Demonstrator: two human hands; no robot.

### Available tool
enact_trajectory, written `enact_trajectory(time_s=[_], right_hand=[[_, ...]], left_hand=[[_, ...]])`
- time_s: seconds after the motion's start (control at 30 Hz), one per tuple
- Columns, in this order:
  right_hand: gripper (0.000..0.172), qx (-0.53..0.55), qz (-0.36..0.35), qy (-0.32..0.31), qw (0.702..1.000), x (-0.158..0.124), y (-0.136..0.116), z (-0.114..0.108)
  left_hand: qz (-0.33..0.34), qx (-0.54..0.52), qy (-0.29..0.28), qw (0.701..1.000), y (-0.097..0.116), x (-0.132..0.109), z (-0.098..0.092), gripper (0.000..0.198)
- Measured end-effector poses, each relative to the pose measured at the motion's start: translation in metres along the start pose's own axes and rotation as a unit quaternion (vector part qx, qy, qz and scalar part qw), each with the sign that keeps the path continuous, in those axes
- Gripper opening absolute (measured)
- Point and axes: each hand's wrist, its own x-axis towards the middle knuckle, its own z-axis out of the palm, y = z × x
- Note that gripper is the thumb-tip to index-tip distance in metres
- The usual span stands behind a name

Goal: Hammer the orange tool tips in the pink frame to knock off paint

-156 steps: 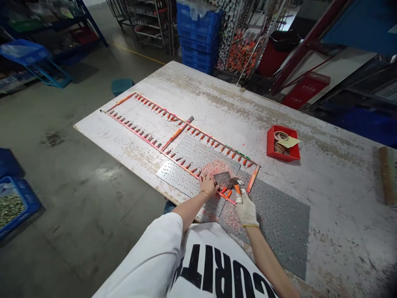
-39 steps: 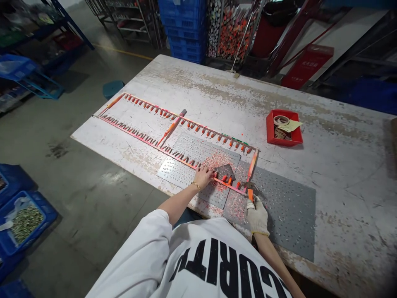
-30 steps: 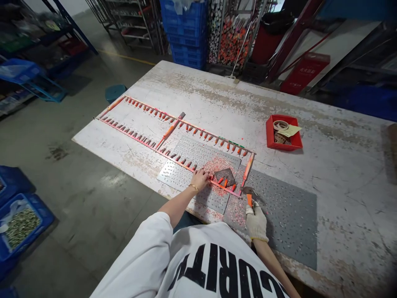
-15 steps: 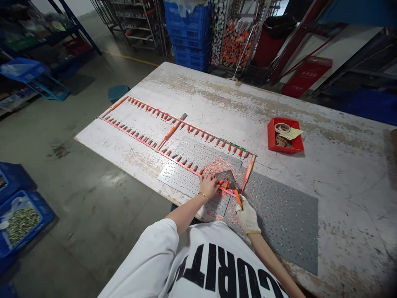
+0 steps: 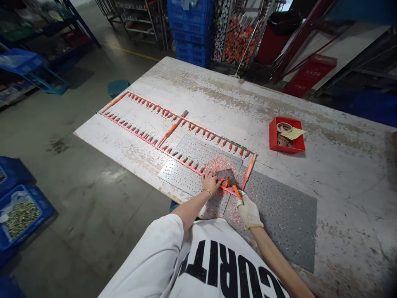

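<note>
Bare left hand [image 5: 211, 182] is pressing open fingers onto the pink-crusted strip [image 5: 182, 163] while gloved right hand [image 5: 249, 212] is gripping an orange-handled scraper [image 5: 236, 191], blade against the strip above a perforated metal plate [image 5: 186, 178].

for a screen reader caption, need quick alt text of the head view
A white-gloved right hand grips an orange-handled scraper while a bare left hand rests on a pink-coated bar set with orange-tipped pieces. They work over perforated metal sheets on a worn, paint-flecked white table.
</note>
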Motion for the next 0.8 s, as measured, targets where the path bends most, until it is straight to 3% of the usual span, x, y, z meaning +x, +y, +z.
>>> enact_trajectory(time_s=[0.2,0.43,0.67,0.8], right_hand=[[0.059,-0.003,-0.086,0.077,0.993,-0.001,-0.024,-0.019],[0.048,-0.074,-0.059,0.007,0.996,0.018,-0.016,0.004],[0.049,-0.076,-0.081,0.056,0.992,0.008,-0.018,-0.016],[0.047,-0.083,-0.073,0.040,0.993,0.003,-0.017,-0.004]], left_hand=[[0.042,-0.014,-0.018,0.999,-0.009,-0.007,-0.002,0.018],[0.057,-0.017,-0.025,0.998,-0.013,-0.009,-0.003,0.017],[0.062,-0.006,-0.032,0.998,-0.012,-0.010,-0.005,0.018],[0.067,0.000,-0.029,0.997,-0.011,-0.010,-0.005,0.017]])
